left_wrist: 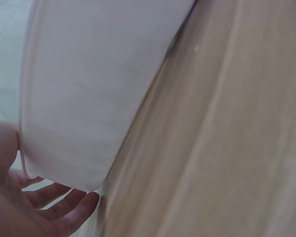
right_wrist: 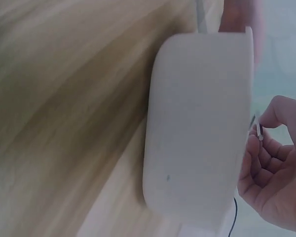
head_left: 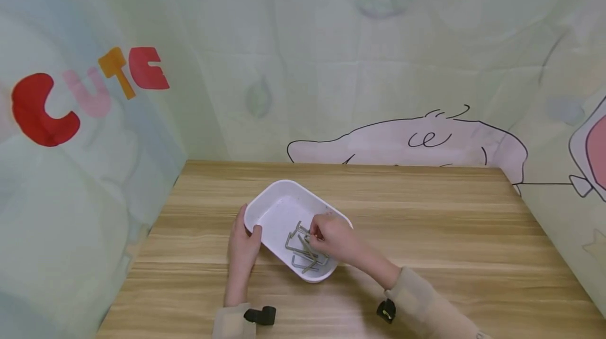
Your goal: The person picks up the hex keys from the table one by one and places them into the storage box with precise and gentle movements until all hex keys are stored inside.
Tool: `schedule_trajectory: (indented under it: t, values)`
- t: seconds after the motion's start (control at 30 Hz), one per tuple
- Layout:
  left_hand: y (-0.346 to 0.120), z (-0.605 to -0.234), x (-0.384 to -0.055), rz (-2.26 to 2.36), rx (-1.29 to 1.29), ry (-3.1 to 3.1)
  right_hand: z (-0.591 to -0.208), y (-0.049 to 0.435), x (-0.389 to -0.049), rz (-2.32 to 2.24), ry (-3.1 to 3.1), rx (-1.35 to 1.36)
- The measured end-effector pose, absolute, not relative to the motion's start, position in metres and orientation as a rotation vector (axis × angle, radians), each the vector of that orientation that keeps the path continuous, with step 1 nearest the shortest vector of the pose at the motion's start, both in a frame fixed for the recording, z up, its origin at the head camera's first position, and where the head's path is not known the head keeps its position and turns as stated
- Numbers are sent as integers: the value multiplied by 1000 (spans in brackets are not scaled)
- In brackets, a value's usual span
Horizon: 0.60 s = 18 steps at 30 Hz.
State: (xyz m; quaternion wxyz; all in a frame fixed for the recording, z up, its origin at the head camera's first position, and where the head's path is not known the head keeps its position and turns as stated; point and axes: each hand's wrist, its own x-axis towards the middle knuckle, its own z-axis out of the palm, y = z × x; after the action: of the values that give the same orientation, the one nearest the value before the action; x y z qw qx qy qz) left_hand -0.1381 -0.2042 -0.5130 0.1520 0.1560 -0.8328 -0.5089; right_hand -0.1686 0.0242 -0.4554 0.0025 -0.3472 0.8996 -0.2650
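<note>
A white rectangular tray (head_left: 272, 210) stands at an angle on the table, with several bent metal hex keys (head_left: 310, 261) lying in its near right end. My left hand (head_left: 243, 249) grips the tray's left corner, thumb over the rim and fingers along the outside wall. In the left wrist view those fingers (left_wrist: 78, 213) reach down beside the tray's end wall. Over the near right part of the tray, my right hand (head_left: 333, 235) pinches a hex key (right_wrist: 260, 132) between thumb and fingertips. Much of that key is hidden by the hand.
The wood-grain table (head_left: 440, 223) extends around the tray. Printed curtains (head_left: 236, 65) hang behind it and along both sides. Black straps with small devices (head_left: 261, 316) sit at both wrists, close to the table's surface.
</note>
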Motion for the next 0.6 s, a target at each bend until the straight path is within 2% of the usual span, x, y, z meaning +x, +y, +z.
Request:
schedule_trajectory:
  t: [0.6]
  values:
    - [-205,-513,-138,-1458,438,-2381,-472,-2,-162,-702,2750,-1153]
